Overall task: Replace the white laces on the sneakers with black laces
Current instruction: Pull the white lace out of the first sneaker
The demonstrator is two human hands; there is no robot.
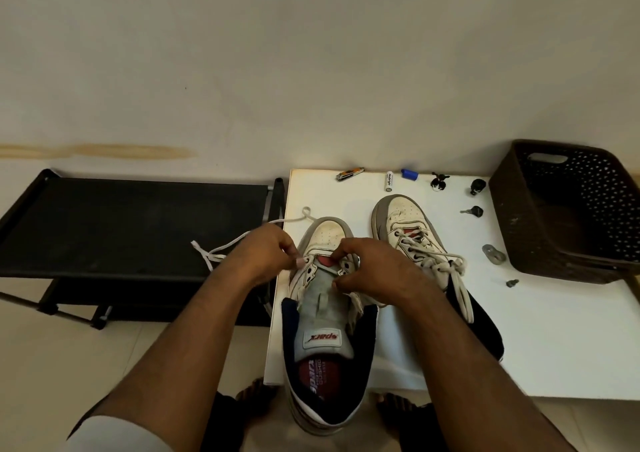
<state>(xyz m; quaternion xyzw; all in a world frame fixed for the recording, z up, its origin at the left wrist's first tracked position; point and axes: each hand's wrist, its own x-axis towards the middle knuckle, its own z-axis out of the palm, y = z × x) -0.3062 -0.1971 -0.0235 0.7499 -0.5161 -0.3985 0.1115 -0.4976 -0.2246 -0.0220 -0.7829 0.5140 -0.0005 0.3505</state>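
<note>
Two white sneakers stand on a white table [540, 340]. The near sneaker [325, 340] has its grey tongue bare, its lower eyelets empty of lace. My left hand [266, 254] pinches the shoe's left eyelet flap, where a loose white lace [239, 243] trails off to the left over the black rack. My right hand [374, 268] has its fingers curled at the right eyelet row near the toe; what it pinches is hidden. The far sneaker [419, 243] is laced with white laces. No black lace is visible.
A dark brown perforated basket [568, 209] sits on the table's right side. Small items lie along the far edge: a cutter [349, 174], a battery [389, 181], a blue cap [410, 174], keys and screws. A black fabric rack [138, 226] stands left of the table.
</note>
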